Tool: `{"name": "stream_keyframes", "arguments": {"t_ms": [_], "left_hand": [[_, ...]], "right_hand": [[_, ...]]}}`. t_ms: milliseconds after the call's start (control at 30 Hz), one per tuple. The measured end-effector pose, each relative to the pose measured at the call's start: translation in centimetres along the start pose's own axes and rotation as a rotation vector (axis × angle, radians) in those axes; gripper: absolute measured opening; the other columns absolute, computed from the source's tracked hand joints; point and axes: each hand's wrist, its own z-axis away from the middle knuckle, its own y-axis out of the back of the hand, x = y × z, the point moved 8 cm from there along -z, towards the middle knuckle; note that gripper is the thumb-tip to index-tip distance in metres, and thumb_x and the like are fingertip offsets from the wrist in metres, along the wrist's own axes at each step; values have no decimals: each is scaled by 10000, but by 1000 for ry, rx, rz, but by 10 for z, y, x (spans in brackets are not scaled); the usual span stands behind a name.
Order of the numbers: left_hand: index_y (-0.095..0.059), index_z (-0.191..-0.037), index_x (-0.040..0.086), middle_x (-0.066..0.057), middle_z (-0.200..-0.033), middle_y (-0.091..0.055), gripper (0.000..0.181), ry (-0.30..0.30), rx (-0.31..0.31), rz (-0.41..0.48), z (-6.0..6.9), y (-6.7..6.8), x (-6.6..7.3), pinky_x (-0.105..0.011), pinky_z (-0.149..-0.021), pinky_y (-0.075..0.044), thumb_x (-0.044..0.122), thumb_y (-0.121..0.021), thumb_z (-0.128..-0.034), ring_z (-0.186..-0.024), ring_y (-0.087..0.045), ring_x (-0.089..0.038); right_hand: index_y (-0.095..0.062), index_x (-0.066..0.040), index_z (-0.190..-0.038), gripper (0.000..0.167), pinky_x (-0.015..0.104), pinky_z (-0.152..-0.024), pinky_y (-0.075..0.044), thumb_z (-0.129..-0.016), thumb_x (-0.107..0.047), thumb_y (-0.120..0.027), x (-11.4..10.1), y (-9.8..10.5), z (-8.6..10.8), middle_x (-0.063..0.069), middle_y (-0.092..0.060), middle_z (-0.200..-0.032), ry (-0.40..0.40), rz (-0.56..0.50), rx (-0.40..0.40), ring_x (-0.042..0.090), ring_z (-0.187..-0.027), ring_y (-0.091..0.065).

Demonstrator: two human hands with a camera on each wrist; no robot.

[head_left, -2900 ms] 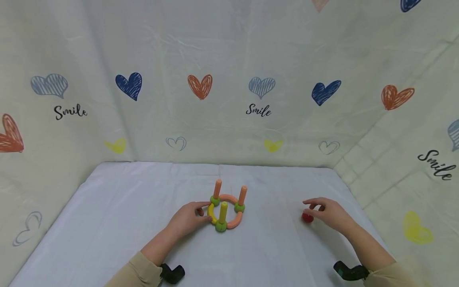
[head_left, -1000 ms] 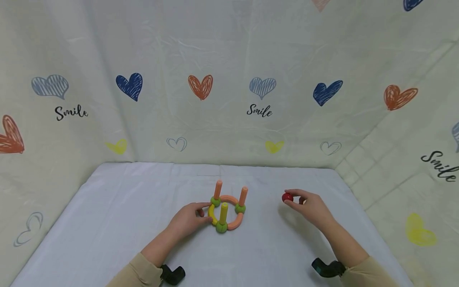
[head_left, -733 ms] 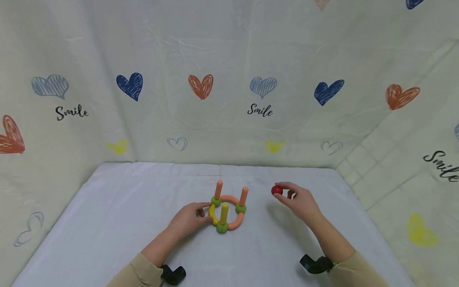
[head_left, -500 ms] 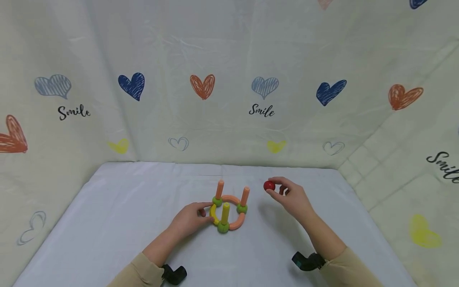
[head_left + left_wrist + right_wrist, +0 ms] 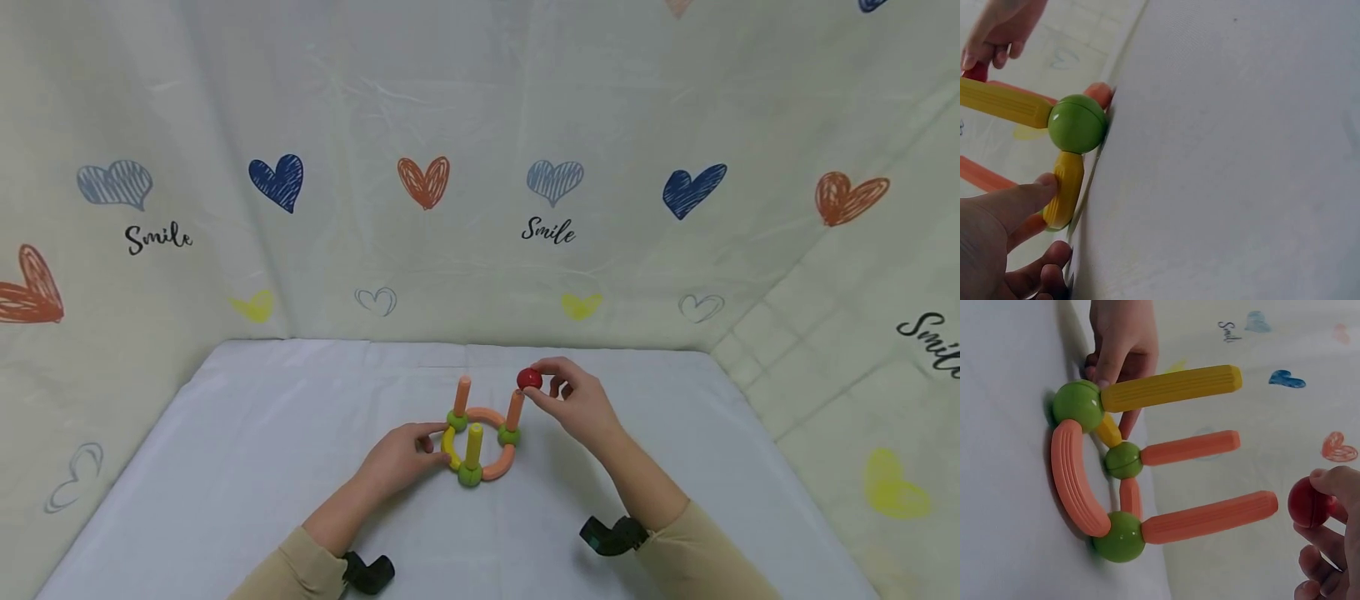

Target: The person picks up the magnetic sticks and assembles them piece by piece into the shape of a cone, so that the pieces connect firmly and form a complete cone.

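A ring of curved rods joined by green balls [image 5: 1120, 536] lies on the white cloth. Three straight rods stand up from it: one yellow rod [image 5: 1172, 389] and two orange rods [image 5: 1211, 517]. My left hand [image 5: 401, 458] pinches the yellow curved rod [image 5: 1065, 190] on the ring's left side between thumb and fingers. Between thumb and forefinger, my right hand [image 5: 579, 404] holds a red ball [image 5: 529, 379] at the top of the right orange rod. In the right wrist view a small gap shows between ball and rod tip.
A white cloth [image 5: 285, 467] covers the table. Behind it hangs a pale curtain [image 5: 480, 100] printed with hearts and lettering, which also runs along both sides. A black camera is strapped on each wrist.
My right hand has picked the red ball up off the table at the right and carried it left to above the right orange rod. The left hand stays on the ring.
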Motion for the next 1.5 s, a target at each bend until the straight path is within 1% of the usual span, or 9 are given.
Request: {"name": "stream_keyframes", "arguments": {"t_ms": [300,500,667,767,867,1033,1233,1400,1500], "left_hand": [[-654,-1320,214,59,-817,-567,506,4,4,8,0,0,0,-323,-662,-413,369,-777,-854,-737,-503,-145],[-650,-1324,227,66,-819,-570,512,6,11,11,1,1,-2,-320,-661,-419,385,-776,-854,-733,-507,-142],[-639,-1332,265,78,-846,-571,507,33,58,21,3,9,-2,-314,-660,-438,398,-768,-860,-755,-521,-137],[-634,-1339,260,73,-860,-573,499,35,74,28,4,14,0,-312,-653,-445,384,-759,-872,-771,-527,-142],[-630,-1343,265,76,-868,-576,495,38,78,30,5,18,2,-304,-649,-446,386,-752,-879,-786,-530,-142],[-633,-1337,283,77,-880,-582,483,45,102,47,4,23,4,-305,-638,-444,391,-750,-880,-795,-530,-149],[-632,-1341,278,68,-901,-586,479,35,120,69,1,28,10,-311,-613,-438,390,-742,-888,-802,-520,-156],[-638,-1337,281,74,-909,-585,462,32,158,88,-1,33,15,-302,-591,-438,369,-741,-895,-789,-512,-157],[-638,-1336,286,77,-917,-582,455,17,183,100,-2,36,20,-299,-573,-437,359,-740,-898,-762,-510,-157]], "right_hand": [[-652,-205,-1188,354,291,-617,-460,-871,-297,-781,-3,-11,-1,-16,-635,-1023,1,-2,-26,213,-835,-523],[-646,-201,-1199,353,285,-617,-460,-880,-281,-773,-1,-14,1,-14,-643,-1052,9,3,-28,207,-835,-524],[-637,-202,-1236,393,289,-647,-469,-880,-298,-771,1,-14,0,-4,-661,-1111,11,3,-37,201,-850,-525],[-640,-204,-1252,402,292,-650,-466,-882,-292,-769,0,-14,0,2,-667,-1129,10,-1,-40,209,-853,-527],[-653,-199,-1265,409,284,-626,-460,-881,-278,-771,0,-14,0,3,-668,-1122,10,-5,-42,212,-844,-528],[-666,-195,-1291,431,275,-590,-439,-881,-277,-771,-1,-15,-1,0,-661,-1080,8,9,-55,200,-830,-521],[-676,-187,-1281,427,281,-586,-436,-872,-255,-781,-3,-14,-1,10,-643,-1015,22,11,-62,201,-813,-519],[-677,-174,-1278,415,274,-602,-445,-879,-236,-775,-5,-14,-2,-1,-641,-1063,66,26,-68,182,-804,-521],[-677,-173,-1280,419,271,-602,-446,-876,-221,-777,-6,-13,-1,-4,-638,-1066,71,25,-67,183,-802,-518]]}}
